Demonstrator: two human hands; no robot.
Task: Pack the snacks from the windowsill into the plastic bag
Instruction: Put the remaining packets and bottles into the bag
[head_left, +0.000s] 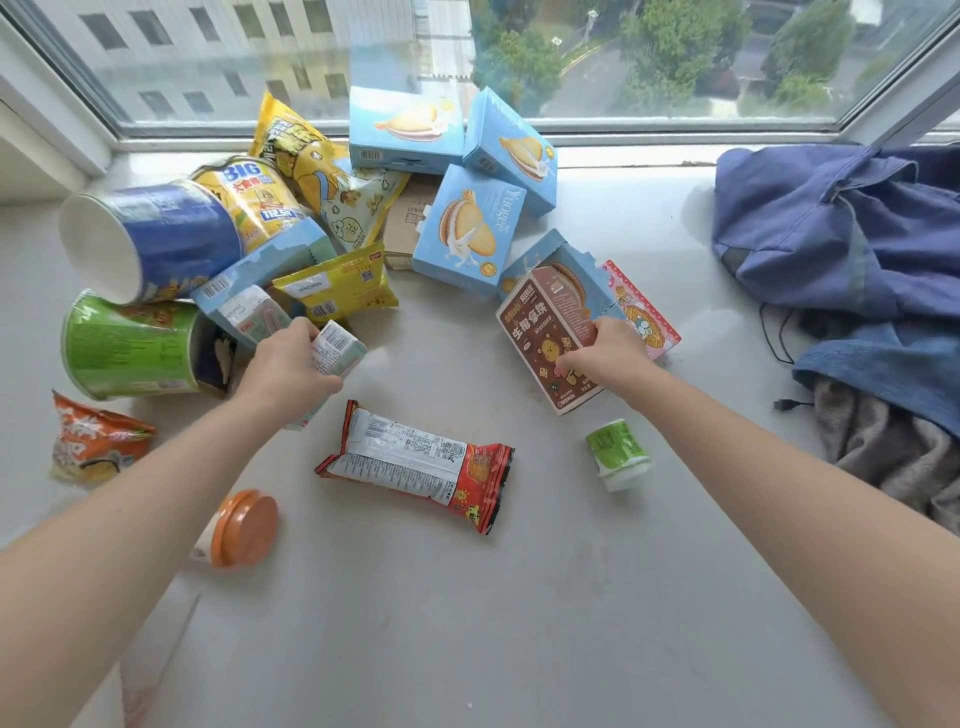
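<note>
**Both hands reach into a windowsill heap of snacks, bag out of view**

A person's right hand (602, 353) grips a brown carton (550, 338) by its lower edge, lifting it at a tilt off the torn blue box (556, 260) and pink packet (644, 317) behind it. The left hand (291, 369) is closed around a small pale carton (337, 348), pulled from the edge of the pile; taking the nearest pieces first likely keeps the leaning stack from sliding.

The rest of the snacks still lie on the windowsill (467, 623): three blue biscuit boxes (467, 228) against the window frame, yellow bags (291, 150), a blue tub (150, 239) and a green tub (130, 348) on their sides at the left. Nearer, apart from the heap, rest a red wrapper (415, 462), a small green cup (621, 454), an orange-lidded cup (244, 527) and an orange bag (93, 441).

The plastic bag cannot be made out; a pale sheet at the lower left edge may be part of it. The sill's near half is bare, giving room to draw both arms back. Blue clothing (841, 228) crowds the right end, with a cable (779, 353) trailing out.
</note>
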